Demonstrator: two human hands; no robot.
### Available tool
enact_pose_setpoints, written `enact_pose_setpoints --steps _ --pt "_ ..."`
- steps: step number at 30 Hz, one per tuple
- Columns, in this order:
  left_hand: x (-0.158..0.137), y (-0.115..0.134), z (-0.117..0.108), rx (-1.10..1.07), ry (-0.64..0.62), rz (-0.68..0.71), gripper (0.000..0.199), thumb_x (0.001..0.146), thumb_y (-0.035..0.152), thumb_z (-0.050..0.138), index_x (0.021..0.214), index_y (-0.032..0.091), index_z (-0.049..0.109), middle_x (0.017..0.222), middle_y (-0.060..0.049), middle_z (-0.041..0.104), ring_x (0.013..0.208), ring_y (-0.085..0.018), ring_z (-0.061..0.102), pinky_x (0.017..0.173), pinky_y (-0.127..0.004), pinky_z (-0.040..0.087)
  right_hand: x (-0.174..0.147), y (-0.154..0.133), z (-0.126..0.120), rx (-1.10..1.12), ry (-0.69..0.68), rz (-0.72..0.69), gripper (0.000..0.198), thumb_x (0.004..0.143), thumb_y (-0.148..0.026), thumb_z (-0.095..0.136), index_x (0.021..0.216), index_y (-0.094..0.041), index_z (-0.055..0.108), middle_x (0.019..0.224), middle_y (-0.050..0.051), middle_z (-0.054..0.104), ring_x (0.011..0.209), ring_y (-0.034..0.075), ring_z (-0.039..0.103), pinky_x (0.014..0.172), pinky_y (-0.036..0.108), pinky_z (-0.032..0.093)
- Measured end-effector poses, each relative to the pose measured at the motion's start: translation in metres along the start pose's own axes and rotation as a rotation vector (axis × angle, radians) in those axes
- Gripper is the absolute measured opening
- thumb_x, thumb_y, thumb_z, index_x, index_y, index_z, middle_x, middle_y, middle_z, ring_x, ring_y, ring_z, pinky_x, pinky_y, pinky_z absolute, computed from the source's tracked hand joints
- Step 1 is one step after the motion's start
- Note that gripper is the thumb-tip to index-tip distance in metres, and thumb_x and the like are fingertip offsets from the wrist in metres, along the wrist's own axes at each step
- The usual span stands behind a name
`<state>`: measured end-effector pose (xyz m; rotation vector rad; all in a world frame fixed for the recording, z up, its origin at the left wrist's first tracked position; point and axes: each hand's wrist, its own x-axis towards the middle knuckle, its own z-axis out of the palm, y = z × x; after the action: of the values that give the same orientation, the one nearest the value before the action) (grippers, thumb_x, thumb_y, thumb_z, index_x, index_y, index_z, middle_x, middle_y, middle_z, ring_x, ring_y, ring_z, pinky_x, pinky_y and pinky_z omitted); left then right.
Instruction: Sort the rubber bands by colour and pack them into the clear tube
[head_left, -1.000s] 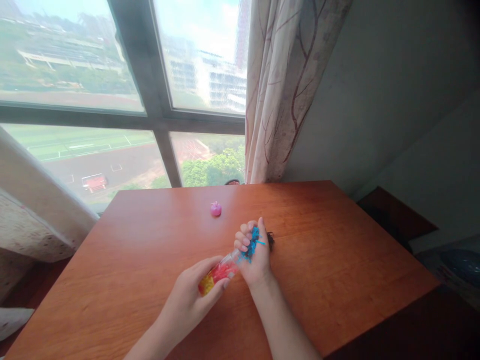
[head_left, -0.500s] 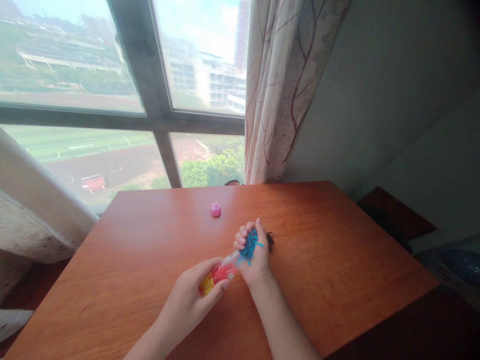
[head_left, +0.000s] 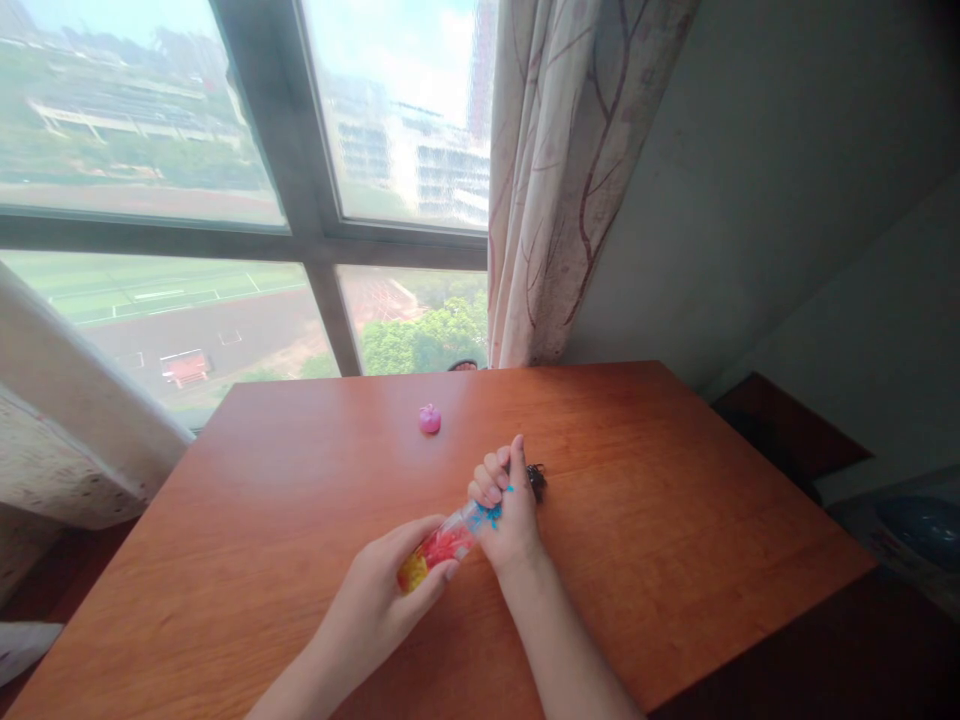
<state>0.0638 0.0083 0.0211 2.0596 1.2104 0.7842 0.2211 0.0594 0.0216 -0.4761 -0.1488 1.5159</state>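
Note:
My left hand is wrapped round a clear plastic bottle, tilted with its mouth up to the right. Yellow pieces fill its lower end and red ones lie above them. Against that mouth, my right hand is closed, palm up, on a clump of thin blue strands that look like rubber bands. A few blue ends poke out between fingers and palm; the rest is hidden. Just beyond the right thumb, a small pile of black strands lies on the table.
A small round pink object, perhaps a lid, rests toward the back of the brown wooden table. Behind the table are a window and a patterned curtain. A grey wall rises on the right.
The fingers of my right hand have curled further over the blue rubber bands, so less blue shows. The left hand and the bottle are almost unmoved.

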Motion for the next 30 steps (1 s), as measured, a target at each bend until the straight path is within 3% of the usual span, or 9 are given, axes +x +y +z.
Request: enact_pose_setpoints --steps 12,20,25,30 --pt "-0.002 -0.004 0.002 0.035 0.007 0.013 0.028 0.09 0.037 0.058 0.112 0.022 0.065 0.103 -0.004 0.076 0.089 -0.019 0.071 0.08 -0.025 0.055 -0.003 0.0 0.004 -0.063 -0.025 -0.055 0.042 0.08 -0.047 0.069 0.06 -0.018 0.047 0.054 -0.008 0.042 0.043 0.005 0.032 0.041 0.018 0.023" --pt "-0.001 -0.002 0.003 0.068 0.032 0.028 0.028 0.09 0.037 0.056 0.112 0.021 0.065 0.104 -0.006 0.076 0.09 -0.02 0.072 0.08 -0.027 0.056 -0.005 0.009 0.007 -0.228 0.079 -0.206 0.047 0.08 -0.054 0.068 0.062 -0.02 0.041 0.055 -0.008 0.046 0.047 0.006 0.039 0.044 0.018 0.03" --pt "-0.002 -0.002 0.0 0.112 0.024 0.086 0.027 0.09 0.033 0.057 0.113 0.022 0.064 0.103 -0.007 0.076 0.088 -0.02 0.072 0.078 -0.026 0.057 -0.001 0.004 0.003 -0.165 0.078 -0.036 0.048 0.075 -0.053 0.074 0.063 -0.02 0.041 0.052 -0.01 0.04 0.04 0.004 0.03 0.038 0.015 0.024" --pt "-0.003 -0.004 -0.004 0.142 -0.01 0.141 0.028 0.088 0.03 0.058 0.115 0.024 0.063 0.101 -0.005 0.075 0.084 -0.018 0.072 0.075 -0.024 0.056 0.001 0.003 -0.001 -0.247 0.023 0.066 0.051 0.072 -0.055 0.076 0.061 -0.019 0.042 0.048 -0.011 0.04 0.038 0.003 0.029 0.036 0.014 0.019"
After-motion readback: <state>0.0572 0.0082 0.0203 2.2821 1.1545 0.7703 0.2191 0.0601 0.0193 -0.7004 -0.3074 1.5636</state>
